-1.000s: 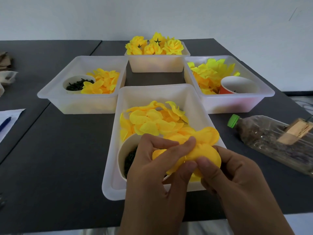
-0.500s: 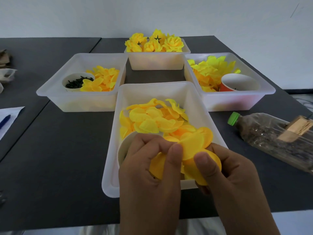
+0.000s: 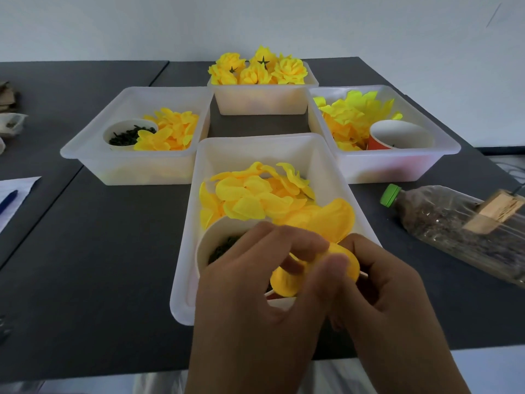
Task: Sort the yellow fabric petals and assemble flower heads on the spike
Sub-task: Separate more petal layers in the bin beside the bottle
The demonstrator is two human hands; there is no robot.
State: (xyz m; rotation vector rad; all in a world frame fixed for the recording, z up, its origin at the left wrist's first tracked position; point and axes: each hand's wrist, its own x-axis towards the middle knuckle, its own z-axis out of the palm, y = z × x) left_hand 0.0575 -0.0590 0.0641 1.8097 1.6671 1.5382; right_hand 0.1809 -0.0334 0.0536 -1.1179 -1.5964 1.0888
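Note:
Over the near end of the nearest white bin [image 3: 187,294], my left hand [image 3: 255,302] and my right hand [image 3: 389,297] both pinch a small stack of yellow fabric petals [image 3: 287,282]. A thin pale spike [image 3: 364,274] sticks out to the right of the stack. Another wide petal [image 3: 332,220] rises behind my fingers. Loose yellow petals [image 3: 250,194] fill the bin's middle. A paper cup [image 3: 216,237] with dark green pieces sits in its near left corner, partly hidden by my left hand.
Three more white bins stand behind: left bin [image 3: 85,149] with petals and a cup of green pieces, far bin [image 3: 261,100] with finished yellow flower heads [image 3: 255,69], right bin [image 3: 397,166] with bright petals and an orange cup [image 3: 397,135]. A plastic bottle [image 3: 454,228] lies at right.
Both hands have kept working the petal stack over the bin's near end, and my fingers have shifted around it. The pale spike now shows at the stack's right side.

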